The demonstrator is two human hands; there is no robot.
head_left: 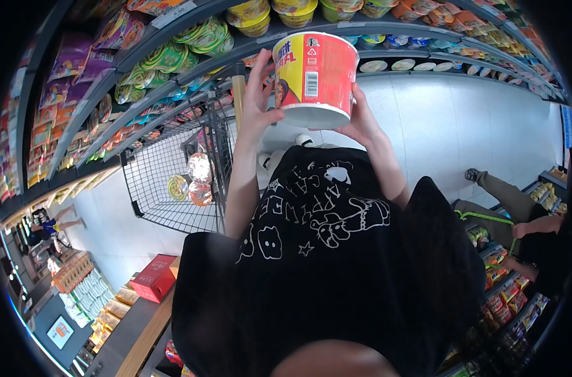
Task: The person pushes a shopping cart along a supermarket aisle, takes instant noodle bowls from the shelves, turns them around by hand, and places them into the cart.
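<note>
In the head view, a red and yellow tub (329, 75) is held up in the air between the person's two hands, at the far side of the black shirt (336, 207) and just short of the stocked shelf (355, 26). The left hand (254, 112) grips its left wall, fingers spread up the side and thumb by the near edge; the right hand (363, 122) closes on the right wall, partly hidden behind it. The tub looks too broad for one comfortable grasp, which probably explains the hold from both sides; it also leaves the printed panel and its barcode (311, 83) uncovered towards the wearer. The cart (135, 209) stands to the left, beside the left forearm, perhaps so that both arms have room; silvery round packs (199, 168) and a green-labelled cup (177, 187) lie inside it. Yellow tubs (249, 17) sit side by side on the far shelf, presumably for easy picking. As for direction, the held tub's axis from end to end runs roughly near to far: the wider rim points far, the narrower white end, apparently the base, tips towards the wearer, and the barcode side faces the camera.
</note>
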